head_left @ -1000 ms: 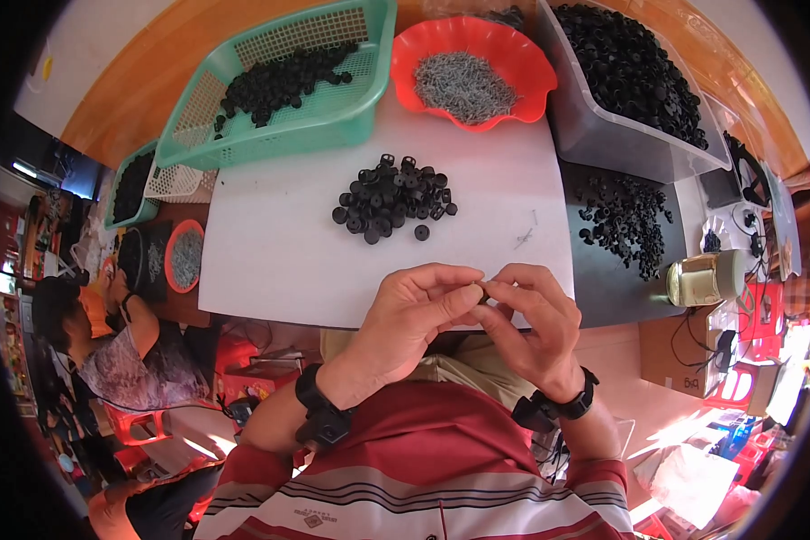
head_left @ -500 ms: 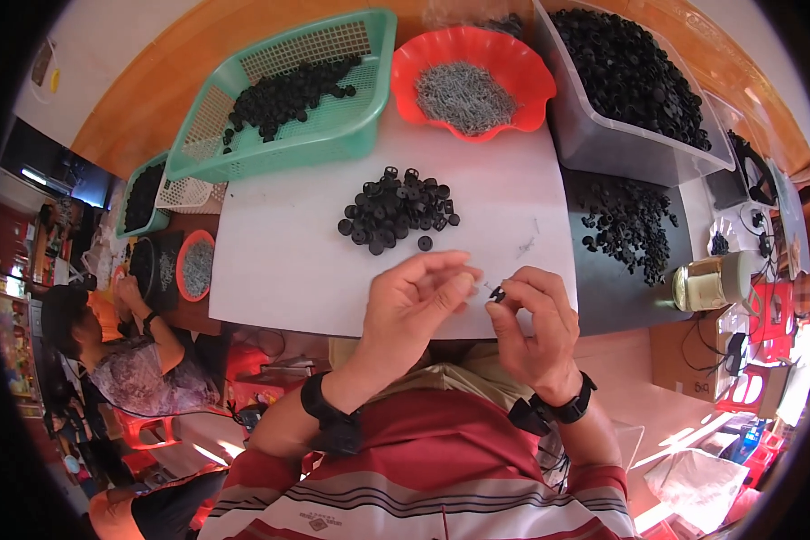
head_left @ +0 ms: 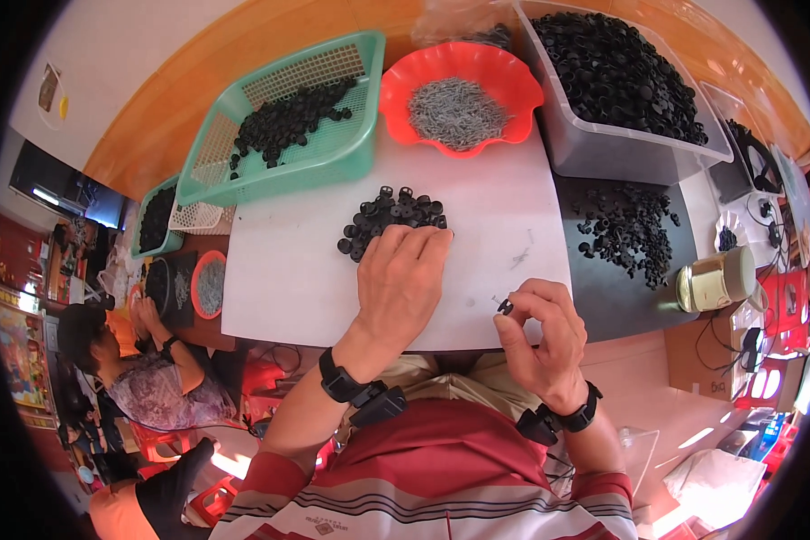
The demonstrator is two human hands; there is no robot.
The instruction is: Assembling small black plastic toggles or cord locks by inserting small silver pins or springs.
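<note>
My left hand (head_left: 398,279) reaches forward over the white board (head_left: 279,270), fingers spread, its tips touching the near edge of a small pile of black round parts (head_left: 391,216). My right hand (head_left: 540,337) stays near the board's front right corner, pinching one small black part with a thin metal pin (head_left: 505,307) between thumb and fingers. A red scalloped bowl (head_left: 504,76) of grey metal pins stands at the far edge of the board.
A green mesh basket (head_left: 283,171) with black parts sits far left, a clear tub (head_left: 603,153) heaped with them far right. Loose black parts (head_left: 625,229) lie on the dark surface at right, beside a small jar (head_left: 715,279). Another person (head_left: 135,378) works at lower left.
My hands were together near the board's front edge; the left hand has since reached forward to the pile, while the right hand stays back holding the small part.
</note>
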